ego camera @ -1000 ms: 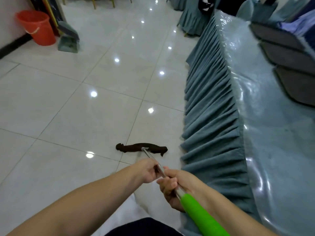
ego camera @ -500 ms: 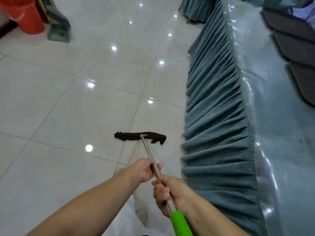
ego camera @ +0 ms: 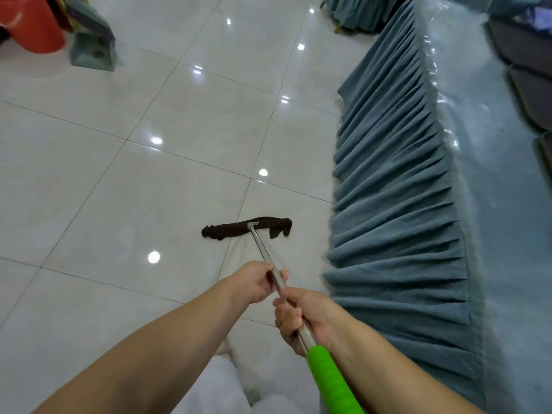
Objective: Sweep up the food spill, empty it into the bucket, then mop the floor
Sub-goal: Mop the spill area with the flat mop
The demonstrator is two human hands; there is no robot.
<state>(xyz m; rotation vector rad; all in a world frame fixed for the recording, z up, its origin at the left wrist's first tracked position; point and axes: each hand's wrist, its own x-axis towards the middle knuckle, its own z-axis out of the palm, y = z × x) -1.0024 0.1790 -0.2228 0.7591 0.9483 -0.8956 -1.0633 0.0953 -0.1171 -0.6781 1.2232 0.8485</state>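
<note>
1. Mopping is judged to be the step in hand: the mop [ego camera: 248,230], a dark cloth head on a metal pole, is lying flat on the floor [ego camera: 89,180] at centre frame, just left of the pleated skirt [ego camera: 394,204].
2. The pole is being gripped by both hands, fingers curled round it: the left hand [ego camera: 257,283] higher on the bare metal, the right hand [ego camera: 301,319] just below it, right above the green grip [ego camera: 331,380].
3. The bucket [ego camera: 33,25] is being seen at the upper left of the frame, with a dustpan [ego camera: 92,46] just beside it; both are well apart from the mop.
4. No food is being seen on the tiles, so sweeping and emptying are judged done; small bits would be too fine to tell.
5. For a good stroke, the head is best being kept flat with steady downward pressure from the left hand, while steering is being done by the right.
6. Overlapping passes are advised, being worked along the skirt edge first, then out toward lower left.
7. Risk: the cloth is looking bunched at its right end, so poor contact there is likely; snagging on the skirt hem is to be avoided.
</note>
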